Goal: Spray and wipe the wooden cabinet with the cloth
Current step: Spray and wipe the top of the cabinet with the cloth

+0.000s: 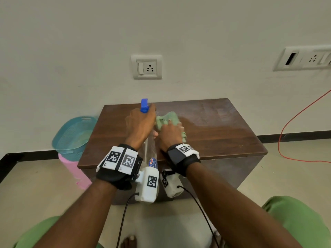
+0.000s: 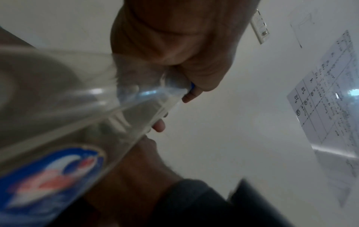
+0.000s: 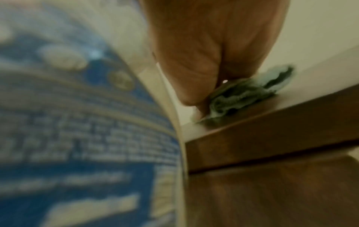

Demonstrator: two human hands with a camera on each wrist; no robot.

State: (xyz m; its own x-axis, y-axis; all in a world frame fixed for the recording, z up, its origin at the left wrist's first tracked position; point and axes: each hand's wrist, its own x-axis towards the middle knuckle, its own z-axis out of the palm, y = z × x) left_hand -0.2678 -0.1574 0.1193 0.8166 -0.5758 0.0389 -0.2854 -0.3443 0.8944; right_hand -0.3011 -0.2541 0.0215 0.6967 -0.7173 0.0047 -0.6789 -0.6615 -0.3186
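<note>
At the centre of the head view, the wooden cabinet [image 1: 215, 133] stands against the wall, and both hands are over the left half of its top. The left hand [image 1: 140, 125] is curled round the neck of the spray bottle [image 1: 151, 154], its clear body slanting down toward the lower middle of the frame and its blue nozzle [image 1: 144, 105] rising above the knuckles; the left wrist view shows the fingers [image 2: 159, 126] wrapped round the clear neck. The right hand [image 1: 171, 134], just right of it, bears down on the bunched green cloth [image 1: 167, 119], which lies on the top; whether its fingers are bent round the cloth or flat on it cannot be told. A pale, damp-looking patch spreads to the right of the cloth, toward the upper right of the cabinet top, so the wiping step seems to be in hand, with spraying at least partly done. The next move probably calls for sweeping the cloth rightward across that patch and on to the front edge, while the bottle is kept clear of its path. A teal basket [image 1: 73, 136] sits at the left of the frame.
</note>
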